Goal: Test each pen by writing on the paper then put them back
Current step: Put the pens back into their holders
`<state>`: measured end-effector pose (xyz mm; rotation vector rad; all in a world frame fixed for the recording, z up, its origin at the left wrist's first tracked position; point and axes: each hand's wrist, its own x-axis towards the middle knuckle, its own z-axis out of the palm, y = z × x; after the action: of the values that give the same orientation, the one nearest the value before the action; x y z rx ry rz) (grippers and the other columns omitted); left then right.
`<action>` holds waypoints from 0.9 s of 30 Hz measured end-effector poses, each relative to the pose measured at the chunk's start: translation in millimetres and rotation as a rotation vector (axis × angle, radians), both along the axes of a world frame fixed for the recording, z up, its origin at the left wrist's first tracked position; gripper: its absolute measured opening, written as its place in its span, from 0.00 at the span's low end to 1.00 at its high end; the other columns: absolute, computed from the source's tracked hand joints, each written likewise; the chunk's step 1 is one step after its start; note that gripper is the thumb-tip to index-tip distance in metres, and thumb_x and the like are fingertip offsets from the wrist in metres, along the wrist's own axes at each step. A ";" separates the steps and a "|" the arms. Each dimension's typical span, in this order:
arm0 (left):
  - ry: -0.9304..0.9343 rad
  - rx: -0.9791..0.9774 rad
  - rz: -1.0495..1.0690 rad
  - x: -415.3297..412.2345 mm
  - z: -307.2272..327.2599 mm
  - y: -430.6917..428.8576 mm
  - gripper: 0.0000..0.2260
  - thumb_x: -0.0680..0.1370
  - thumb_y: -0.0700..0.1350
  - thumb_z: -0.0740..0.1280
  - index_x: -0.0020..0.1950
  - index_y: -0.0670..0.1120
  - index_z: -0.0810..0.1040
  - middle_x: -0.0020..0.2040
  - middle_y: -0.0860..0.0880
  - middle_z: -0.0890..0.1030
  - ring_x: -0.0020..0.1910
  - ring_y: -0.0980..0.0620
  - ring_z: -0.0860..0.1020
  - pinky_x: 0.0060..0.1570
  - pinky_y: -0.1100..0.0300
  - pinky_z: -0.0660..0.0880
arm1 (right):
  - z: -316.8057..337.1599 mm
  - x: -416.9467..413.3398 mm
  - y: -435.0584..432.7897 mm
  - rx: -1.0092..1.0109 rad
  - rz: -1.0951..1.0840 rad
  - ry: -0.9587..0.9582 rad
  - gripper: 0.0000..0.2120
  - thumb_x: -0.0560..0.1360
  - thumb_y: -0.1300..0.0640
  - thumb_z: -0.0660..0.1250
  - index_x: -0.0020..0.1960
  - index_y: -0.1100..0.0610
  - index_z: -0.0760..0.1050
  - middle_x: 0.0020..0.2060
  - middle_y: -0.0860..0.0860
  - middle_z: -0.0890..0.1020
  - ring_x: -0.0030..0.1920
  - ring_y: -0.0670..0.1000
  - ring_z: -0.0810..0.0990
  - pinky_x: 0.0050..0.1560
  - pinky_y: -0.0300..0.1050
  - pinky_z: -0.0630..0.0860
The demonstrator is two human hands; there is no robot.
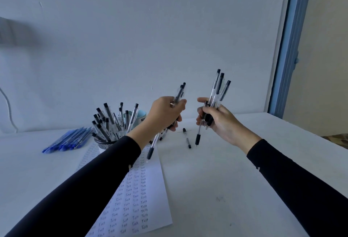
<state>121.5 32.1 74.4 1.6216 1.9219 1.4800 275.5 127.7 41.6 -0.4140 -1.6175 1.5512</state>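
Note:
My left hand [165, 113] grips a few clear black-capped pens [179, 92], their caps pointing up and one tip reaching down over the paper [139, 195]. My right hand [216, 120] holds a bundle of several black pens [218, 86] upright above the table. The paper lies under my left arm and is filled with rows of the handwritten word "Test". A patterned cup [105, 144] crammed with several black pens stands left of my left hand. One loose black pen [187, 138] lies on the table between my hands.
A pile of blue pens [66, 140] lies at the left on the white table [226, 189]. A light blue mug [141, 117] stands behind the pen cup. A white wall is at the back, a blue door frame [288, 48] at the right.

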 end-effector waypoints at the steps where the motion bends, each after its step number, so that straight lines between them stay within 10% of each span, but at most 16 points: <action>1: -0.013 0.000 -0.005 1.9 -1.2 1.0 0.13 0.81 0.50 0.63 0.47 0.40 0.79 0.31 0.46 0.80 0.19 0.55 0.73 0.21 0.66 0.70 | -0.5 0.0 -0.3 0.017 -0.009 -0.022 0.11 0.82 0.65 0.56 0.61 0.58 0.73 0.38 0.53 0.76 0.39 0.55 0.76 0.48 0.50 0.76; 9: -0.267 0.205 0.074 -2.2 -39.0 9.6 0.10 0.78 0.47 0.69 0.46 0.41 0.76 0.35 0.42 0.82 0.26 0.49 0.79 0.26 0.58 0.78 | -30.0 -10.5 -9.3 0.218 -0.065 -0.324 0.10 0.81 0.52 0.64 0.44 0.57 0.74 0.36 0.51 0.82 0.41 0.52 0.84 0.53 0.46 0.77; 18: -0.371 0.295 0.025 -9.0 -51.4 7.4 0.10 0.83 0.46 0.61 0.54 0.38 0.73 0.38 0.44 0.78 0.32 0.54 0.81 0.33 0.65 0.76 | -24.2 -18.2 -20.6 0.201 -0.134 -0.195 0.08 0.82 0.53 0.61 0.54 0.56 0.75 0.30 0.51 0.82 0.39 0.51 0.86 0.43 0.32 0.75; 21: -0.287 0.199 -0.034 -2.9 -65.9 -3.1 0.09 0.81 0.47 0.65 0.55 0.43 0.74 0.37 0.50 0.82 0.36 0.56 0.82 0.40 0.63 0.79 | -33.9 -20.4 -18.7 0.108 -0.042 -0.195 0.11 0.80 0.59 0.65 0.61 0.52 0.70 0.39 0.56 0.85 0.42 0.58 0.86 0.47 0.45 0.81; 27: -0.302 0.034 -0.039 -12.4 -75.8 -25.6 0.14 0.81 0.51 0.63 0.44 0.41 0.77 0.35 0.49 0.83 0.42 0.48 0.84 0.51 0.52 0.80 | -37.0 -29.9 -19.8 -0.087 -0.069 -0.160 0.15 0.81 0.48 0.63 0.42 0.58 0.74 0.30 0.52 0.76 0.31 0.51 0.77 0.41 0.46 0.73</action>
<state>109.2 6.6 -1.4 1.3478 1.6991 1.6420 245.6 107.8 4.6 -0.6484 -1.6415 1.5738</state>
